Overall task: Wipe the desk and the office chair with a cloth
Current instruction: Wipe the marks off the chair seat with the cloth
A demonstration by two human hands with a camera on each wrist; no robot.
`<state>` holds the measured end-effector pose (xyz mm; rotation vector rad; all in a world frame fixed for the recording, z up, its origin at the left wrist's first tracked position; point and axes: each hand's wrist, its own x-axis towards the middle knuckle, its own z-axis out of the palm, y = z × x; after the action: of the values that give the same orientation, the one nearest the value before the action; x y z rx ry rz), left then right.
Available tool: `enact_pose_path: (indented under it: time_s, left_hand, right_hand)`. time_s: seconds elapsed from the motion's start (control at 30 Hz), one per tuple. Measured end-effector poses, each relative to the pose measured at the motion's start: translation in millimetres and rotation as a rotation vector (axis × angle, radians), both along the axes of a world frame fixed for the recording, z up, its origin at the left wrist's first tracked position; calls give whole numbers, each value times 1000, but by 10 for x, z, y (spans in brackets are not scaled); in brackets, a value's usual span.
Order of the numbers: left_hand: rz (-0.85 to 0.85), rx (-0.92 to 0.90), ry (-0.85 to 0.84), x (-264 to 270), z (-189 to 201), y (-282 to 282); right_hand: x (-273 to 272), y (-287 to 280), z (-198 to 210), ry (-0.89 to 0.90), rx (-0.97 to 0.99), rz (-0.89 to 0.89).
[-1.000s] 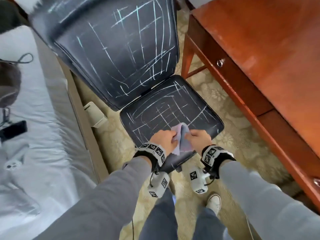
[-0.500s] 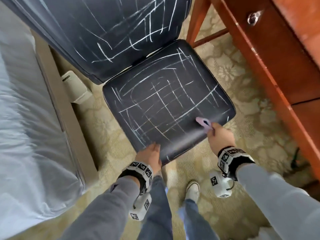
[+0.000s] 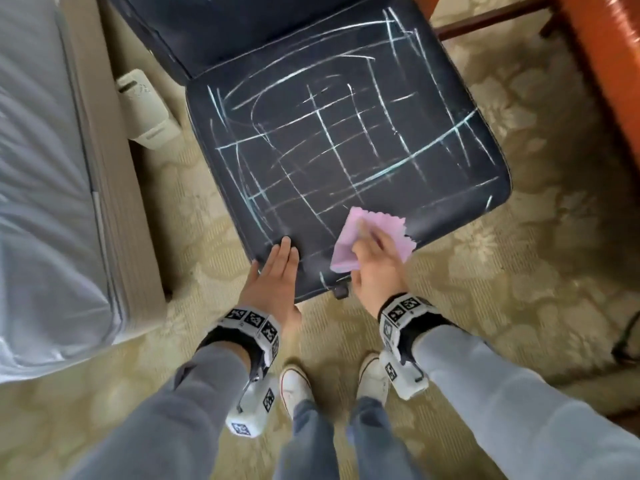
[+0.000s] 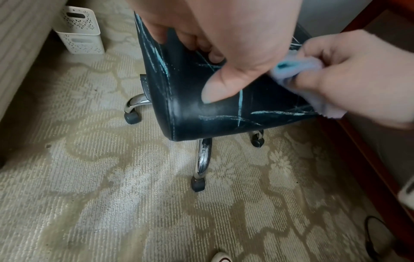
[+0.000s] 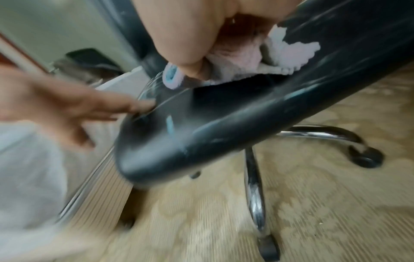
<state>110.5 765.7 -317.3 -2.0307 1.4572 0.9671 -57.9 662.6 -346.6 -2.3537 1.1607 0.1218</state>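
At near edge of chair seat (image 3: pixel 346 150), black, crossed all over with pale chalk-like lines: right hand (image 3: pixel 375 268) pressing pink cloth (image 3: pixel 349 237) flat on seat, fingers spread over it, thumb pinching a fold underneath. At near left corner of seat: left hand (image 3: pixel 273 275) laid flat, fingers straight and together, thumb down front face. Beside chair, right: wooden desk (image 3: pixel 602 57). Left: white perforated bin (image 3: pixel 145 109) on patterned carpet (image 3: pixel 519 237).
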Motion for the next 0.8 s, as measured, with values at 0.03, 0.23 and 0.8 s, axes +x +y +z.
enact_pose_path:
  time_s: [0.03, 0.23, 0.8]
  left_hand:
    - [-7, 16, -6, -4, 19, -4]
    - [-28, 12, 9, 29, 42, 61]
    - [-21, -202, 109, 162, -207, 278]
  right_hand:
    - [25, 116, -14, -31, -6, 96]
    - [-161, -146, -161, 94, -65, 149]
    - [229, -108, 45, 165, -132, 78]
